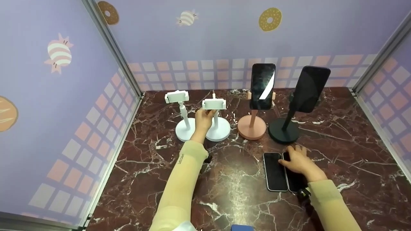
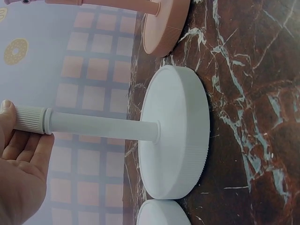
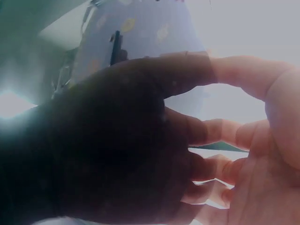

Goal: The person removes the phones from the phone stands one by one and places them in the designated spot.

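Observation:
My left hand grips a white phone stand just under its holder, which has no phone in it. In the left wrist view, the thumb and fingers of that hand are around the ribbed collar on the stand's stem. My right hand rests over a dark phone lying flat on the table, thumb by its left edge and fingers toward its far end. The right wrist view shows this hand with relaxed, slightly bent fingers meeting their dark reflection. Beside it lies another dark phone.
Another white stand, its holder bare, stands on the left. Right of them, a pink stand carries a phone, and a black stand carries a tilted phone. A blue object shows at the front edge. Patterned panels enclose the marble-look table.

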